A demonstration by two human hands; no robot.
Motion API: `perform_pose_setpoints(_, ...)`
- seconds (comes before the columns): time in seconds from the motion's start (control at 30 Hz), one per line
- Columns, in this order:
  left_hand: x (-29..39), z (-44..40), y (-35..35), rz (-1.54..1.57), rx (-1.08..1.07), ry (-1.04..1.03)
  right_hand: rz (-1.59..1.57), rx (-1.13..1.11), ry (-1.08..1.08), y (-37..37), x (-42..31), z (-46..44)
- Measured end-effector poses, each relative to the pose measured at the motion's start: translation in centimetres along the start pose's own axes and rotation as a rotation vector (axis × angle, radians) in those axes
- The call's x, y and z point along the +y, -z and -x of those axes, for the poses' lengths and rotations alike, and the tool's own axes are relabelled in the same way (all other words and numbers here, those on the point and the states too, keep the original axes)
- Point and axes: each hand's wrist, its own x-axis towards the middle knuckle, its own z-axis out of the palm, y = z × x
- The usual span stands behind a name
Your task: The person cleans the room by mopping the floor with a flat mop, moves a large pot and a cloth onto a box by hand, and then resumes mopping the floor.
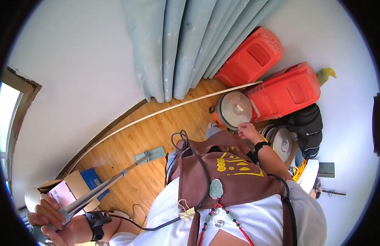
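**Left Hand Closed on Mop Handle; Right Hand Near Lidded Pot**

The mop [100, 189] is at the left of the scene. Its metal pole runs on a slant from the near left towards the centre, and its flat, pale green mop head [150, 155] is at the wood-look floor [128, 143]. The left hand [48, 217] is at the near left, wrapped around the grey upper grip of the pole, fingers closed on one side and thumb on the other.

The right hand [248, 132] is right of centre, fingers curled inward in a loosely closed shape, with no object visible in it. It is just beside the lidded pot [235, 110]; contact with the lid cannot be determined.

A long pale rod [157, 112] crosses the floor from the near left to the far right, its far end at the front red plastic item [285, 91]. A second red plastic item [250, 57] is farther back, beside the blue-grey curtain [173, 49]. A round metal lid [282, 144] and a black bag [308, 131] are to the right of the pot. An open cardboard box [78, 186] is at the near left, with a blue item [92, 180] beside it. The person wears a brown apron [214, 176] with yellow print.
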Motion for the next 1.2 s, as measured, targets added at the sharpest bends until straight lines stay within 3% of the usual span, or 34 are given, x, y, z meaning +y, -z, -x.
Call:
perform_pose_setpoints(0.37, 1.7, 1.2, -0.3, -0.051, -0.025, 0.046, 0.031, -0.056, -0.056, -1.4, 3.2, -0.9)
perform_pose_setpoints(0.5, 1.5, 0.9, -4.8, -0.036, -0.017, 0.083, 0.133, -0.141, -0.063, -3.1, 3.9, -1.4)
perform_pose_setpoints(0.57, 1.5, 0.9, -6.7, -0.065, -0.006, 0.064, 0.264, -0.179, 0.047, -3.9, 5.6, -2.7)
perform_pose_setpoints(0.63, 2.2, 0.4, -8.4, -0.019, -0.017, 0.054, 0.624, 0.025, 0.656, -6.7, 4.6, -2.9)
perform_pose_setpoints(0.7, 3.6, -1.1, -9.9, 0.074, -0.121, 0.056, 0.574, -0.130, 0.589, -9.6, -1.0, -0.6)
perform_pose_setpoints(0.77, 4.1, -2.3, -11.9, 0.222, -0.394, -0.022, 0.570, -0.229, 0.721, -13.3, -5.0, 0.5)
perform_pose_setpoints(0.8, 4.2, -2.5, -12.5, 0.283, -0.488, -0.006, 0.440, -0.205, 0.947, -16.8, -4.1, -0.8)
perform_pose_setpoints(0.83, 4.5, -2.5, -13.4, 0.278, -0.513, -0.003, 0.417, -0.317, 0.947, -17.5, -7.6, 1.7)
perform_pose_setpoints(0.9, 4.9, -2.6, -15.5, 0.340, -0.602, 0.007, 0.266, -0.425, 1.151, -20.1, -10.7, 3.8)
perform_pose_setpoints(0.97, 4.8, -1.7, -18.2, 0.366, -0.635, 0.012, 0.129, -0.381, 1.271, -21.4, -12.1, 5.4)
perform_pose_setpoints(1.0, 4.6, -0.5, -20.3, 0.433, -0.554, -0.008, 0.106, -0.375, 1.266, -21.8, -12.0, 5.2)
perform_pose_setpoints(1.07, 3.8, 1.9, -23.1, 0.452, -0.479, -0.049, -0.164, -0.291, 1.157, -22.8, -11.1, 4.1)
perform_pose_setpoints(1.17, 1.5, 6.9, -27.2, 0.358, -0.373, -0.030, -0.295, -0.126, 0.988, -20.1, -9.3, -0.8)
perform_pose_setpoints(1.2, 0.3, 7.4, -27.2, 0.334, -0.505, -0.030, -0.318, -0.048, 1.027, -19.8, -8.0, -2.9)
